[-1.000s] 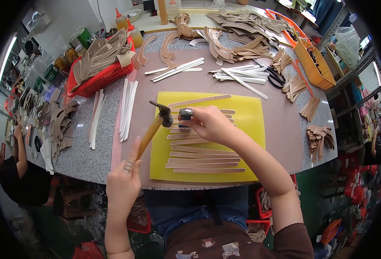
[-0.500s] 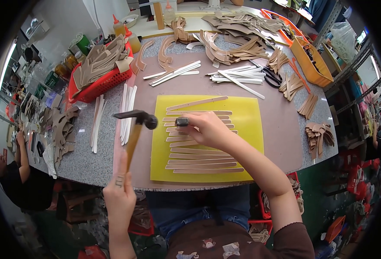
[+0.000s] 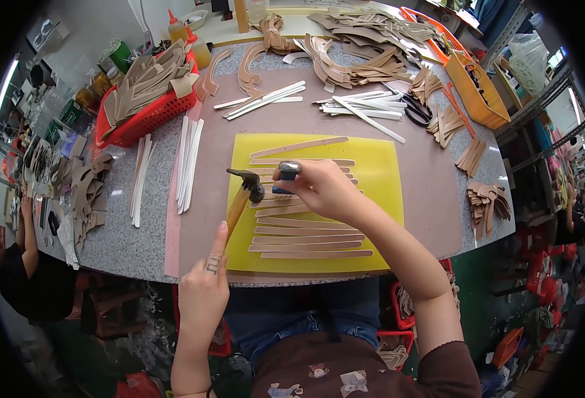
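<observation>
My left hand (image 3: 203, 295) is closed around the wooden handle of a hammer (image 3: 238, 209), its index finger stretched along the shaft. The dark hammer head hangs over the left part of a yellow board, just left of my right hand. In my right hand (image 3: 324, 189) is a short metal hand punch (image 3: 289, 171) with a blue lower part, gripped between thumb and fingers. Its working end is hidden, so contact with the strips beneath cannot be made out. Several thin tan strips (image 3: 311, 237) lie crosswise in a column on the yellow board (image 3: 385, 219).
White strips lie in bundles beyond the board (image 3: 365, 106) and to its left (image 3: 189, 162). Black-handled scissors (image 3: 416, 109) rest at the far right. A red basket (image 3: 140, 129) of tan pieces and an orange bin (image 3: 475, 93) flank the table. Another person (image 3: 23, 265) works at far left.
The hammer has swung right and its head now sits closer to the punch. My right hand has shifted the punch slightly right and tilted it. The view has moved a little.
</observation>
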The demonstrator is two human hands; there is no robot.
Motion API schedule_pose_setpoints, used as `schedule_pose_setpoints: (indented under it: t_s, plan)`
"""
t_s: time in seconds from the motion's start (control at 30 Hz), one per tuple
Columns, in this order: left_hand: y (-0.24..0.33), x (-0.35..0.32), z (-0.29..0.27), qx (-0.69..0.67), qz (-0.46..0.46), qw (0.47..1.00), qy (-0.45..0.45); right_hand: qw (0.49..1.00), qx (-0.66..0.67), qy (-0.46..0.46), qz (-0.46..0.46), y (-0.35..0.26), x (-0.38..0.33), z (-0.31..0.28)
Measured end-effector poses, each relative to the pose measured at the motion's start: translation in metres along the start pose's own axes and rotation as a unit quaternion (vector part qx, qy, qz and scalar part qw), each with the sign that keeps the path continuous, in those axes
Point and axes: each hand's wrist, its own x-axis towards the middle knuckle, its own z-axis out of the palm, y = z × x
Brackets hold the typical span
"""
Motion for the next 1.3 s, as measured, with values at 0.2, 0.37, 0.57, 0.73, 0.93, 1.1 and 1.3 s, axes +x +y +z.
schedule_pose_setpoints:
  t_s: [0.2,0.37,0.57,0.73,0.93,1.1,1.3]
  plan:
    - [0.002,0.000,-0.002,0.008,-0.006,1.000,-0.009,0.997,-0.040,0.011,-0.060,0.004,-0.002,0.005]
    - [0.002,0.000,-0.002,0.002,0.002,1.000,-0.001,0.998,-0.030,-0.001,-0.050,0.002,-0.004,0.005]
    - [0.004,0.000,-0.004,0.004,-0.002,1.000,-0.010,0.998,-0.020,0.003,-0.061,0.004,-0.005,0.006]
    - [0.003,0.001,-0.006,0.016,-0.002,1.000,-0.010,0.997,-0.036,-0.007,-0.067,-0.001,-0.002,0.006]
    - [-0.019,0.021,-0.052,-0.220,0.017,0.950,0.222,0.996,-0.054,0.007,-0.068,0.009,-0.007,0.008]
    - [0.011,0.004,-0.101,-0.482,0.060,0.821,0.299,0.996,-0.051,-0.005,-0.076,-0.002,-0.005,0.009]
    - [-0.018,-0.008,-0.032,-0.085,0.037,0.990,0.103,0.994,-0.062,0.000,-0.087,0.003,-0.006,0.011]
